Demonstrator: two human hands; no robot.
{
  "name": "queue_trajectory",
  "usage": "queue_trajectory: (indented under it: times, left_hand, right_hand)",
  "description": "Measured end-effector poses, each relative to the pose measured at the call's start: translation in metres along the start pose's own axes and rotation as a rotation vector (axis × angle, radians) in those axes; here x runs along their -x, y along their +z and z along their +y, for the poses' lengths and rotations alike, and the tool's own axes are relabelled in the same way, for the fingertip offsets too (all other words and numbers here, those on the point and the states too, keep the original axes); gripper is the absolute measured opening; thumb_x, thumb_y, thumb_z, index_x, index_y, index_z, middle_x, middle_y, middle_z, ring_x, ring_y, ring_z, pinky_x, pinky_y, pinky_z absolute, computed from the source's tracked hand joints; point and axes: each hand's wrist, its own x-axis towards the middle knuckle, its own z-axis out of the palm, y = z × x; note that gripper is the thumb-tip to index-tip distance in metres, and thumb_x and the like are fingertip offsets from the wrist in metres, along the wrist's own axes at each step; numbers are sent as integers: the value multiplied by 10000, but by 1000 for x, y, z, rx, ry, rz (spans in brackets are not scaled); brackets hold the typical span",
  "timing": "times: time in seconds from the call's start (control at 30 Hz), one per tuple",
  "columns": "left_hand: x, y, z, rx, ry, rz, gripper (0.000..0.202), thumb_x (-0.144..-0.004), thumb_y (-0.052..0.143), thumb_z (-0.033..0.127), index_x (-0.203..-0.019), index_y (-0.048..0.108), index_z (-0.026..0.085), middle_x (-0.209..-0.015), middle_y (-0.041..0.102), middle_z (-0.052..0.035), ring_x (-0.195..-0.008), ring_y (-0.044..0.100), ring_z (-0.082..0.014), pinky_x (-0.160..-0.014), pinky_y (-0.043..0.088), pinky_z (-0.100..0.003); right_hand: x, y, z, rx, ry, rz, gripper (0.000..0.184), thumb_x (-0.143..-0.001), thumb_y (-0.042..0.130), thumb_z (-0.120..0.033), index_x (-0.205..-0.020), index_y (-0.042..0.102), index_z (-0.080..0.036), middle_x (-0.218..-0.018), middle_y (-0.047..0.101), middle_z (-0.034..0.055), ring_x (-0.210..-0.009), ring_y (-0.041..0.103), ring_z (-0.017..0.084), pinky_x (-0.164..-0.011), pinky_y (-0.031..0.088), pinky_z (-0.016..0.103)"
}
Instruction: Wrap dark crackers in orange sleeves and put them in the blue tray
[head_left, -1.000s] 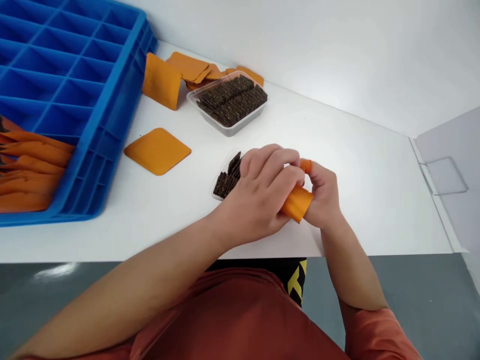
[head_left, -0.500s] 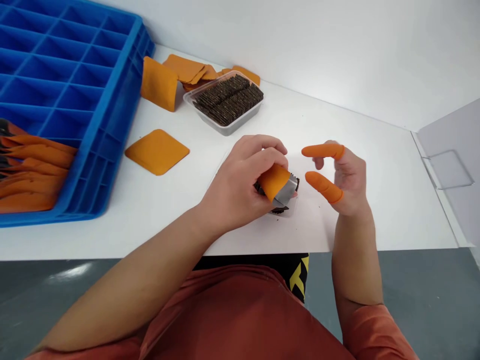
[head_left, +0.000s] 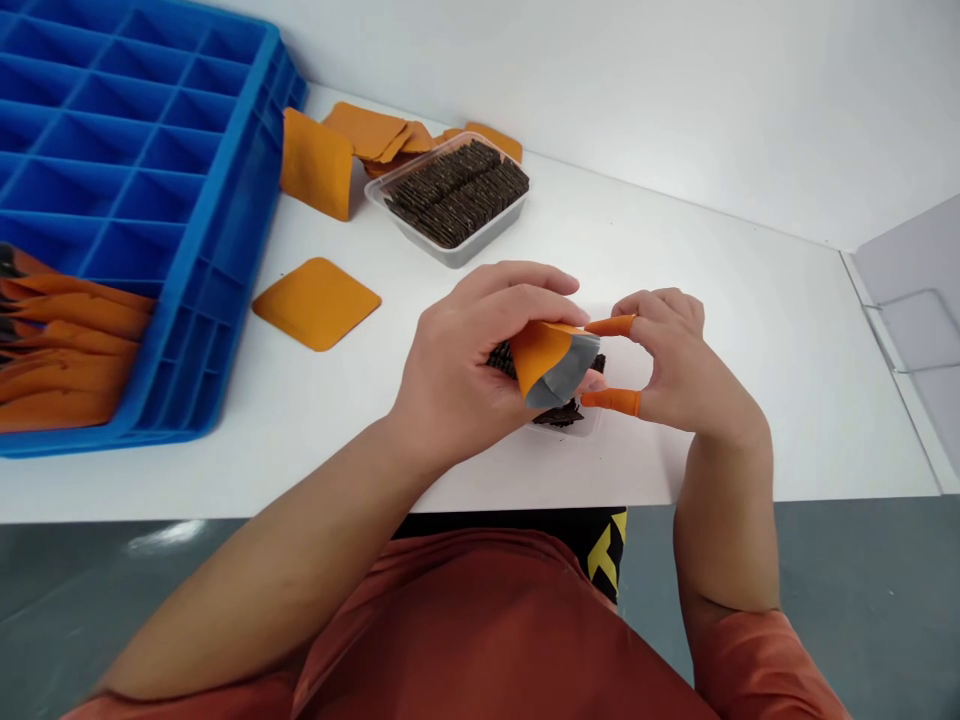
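Observation:
My left hand [head_left: 465, 370] is wrapped round a small orange pouch [head_left: 541, 360]. The pouch is tilted, and its mouth gapes to the right, showing a silver-grey lining. Orange finger cots cover the thumb and index finger of my right hand [head_left: 667, 360]. Those two fingers are spread apart beside the pouch's mouth, with nothing visible between them. The index tip is close to the upper rim; I cannot tell if it touches. Underneath is a clear plastic tub [head_left: 589, 426] with dark, thin, ridged pieces [head_left: 559, 415], mostly hidden by my left hand.
A second clear tub [head_left: 455, 255] holds rows of dark pieces. Behind it lie several orange pouches [head_left: 367, 130]; one stands upright [head_left: 316, 165] and another lies flat [head_left: 318, 303]. At left, a blue divided crate [head_left: 225, 230] contains several orange pouches [head_left: 75, 350]. A wire handle [head_left: 919, 330] is at right.
My right hand has moved left to the pouch's mouth, its thumb and index finger still apart. The pouch's mouth has widened and shows more silver lining.

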Motion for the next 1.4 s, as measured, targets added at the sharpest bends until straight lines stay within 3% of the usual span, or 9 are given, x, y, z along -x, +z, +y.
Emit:
queue_trajectory:
  times: [0.2,0.33,0.57,0.73,0.87,1.0,1.1,1.27,1.4]
  left_hand:
    - [-1,1,-5,40,107,63,181,-904,764,423,-978,695,273,-1124,746,-19,-1010,716,-181,-839,618,-364]
    - [-3,0,-10,45,209,89,233,-862,817,416,-981,698,254,-1094,762,-23,-986,729,-184,-782,635,-350]
    - [-4,-4,-6,-48,132,32,267,-859,802,478,-989,685,277,-1153,748,-24,-1019,722,-212,-859,627,-406]
    - [-4,-5,-6,-43,142,60,304,-828,835,457,-1016,686,271,-1204,735,-33,-1028,721,-219,-893,630,-412]
    - [-4,-5,-6,-37,143,81,284,-803,864,408,-1002,699,288,-1190,738,-35,-1050,728,-234,-880,644,-410]
    - [-4,-6,-7,-46,143,92,317,-792,870,432,-1001,693,273,-1185,750,-46,-1061,731,-235,-863,649,-407]
    - [-4,-7,-10,-66,187,53,329,-797,867,431,-1022,687,272,-1239,745,-55,-1107,721,-227,-885,649,-404]
    - [-3,-6,-8,-56,162,-14,212,-839,829,362,-957,695,247,-1328,718,-97,-1323,639,-290,-1116,576,-488]
    - [-4,-6,-4,-73,137,-11,117,-904,741,359,-946,677,271,-1345,714,-76,-1347,622,-257,-1131,570,-475]
  right_hand:
    - [2,1,-5,29,-35,-6,451,-834,765,-527,-1215,692,-297,-1244,639,72,-1176,501,322,-1047,322,532]
    - [3,3,-8,34,-10,14,396,-847,750,-512,-1182,715,-303,-1284,651,66,-1204,502,348,-1065,301,572]
    - [2,5,-11,39,-58,97,116,-892,697,-393,-945,737,-298,-1257,670,26,-1201,512,306,-1133,250,578]
    - [3,0,-16,28,-96,133,171,-891,712,-426,-1009,736,-304,-1242,658,39,-1179,515,301,-1078,274,533]
    - [2,-3,-22,-43,-182,-16,204,-882,728,-479,-948,749,-286,-1050,681,32,-995,543,246,-921,298,445]
    - [0,-3,-26,-104,-144,-199,138,-926,678,-358,-888,754,-250,-841,678,3,-791,527,173,-821,264,396]
    - [-1,-2,-26,-87,-132,-198,121,-928,668,-330,-909,766,-262,-839,691,7,-799,538,184,-815,255,398]
    - [-1,0,-32,-59,-214,-257,122,-920,673,-358,-938,764,-280,-942,713,26,-918,564,234,-820,278,416]
    - [-1,4,-39,37,-203,-168,170,-930,600,-287,-828,730,-246,-824,670,30,-858,520,229,-802,268,428]
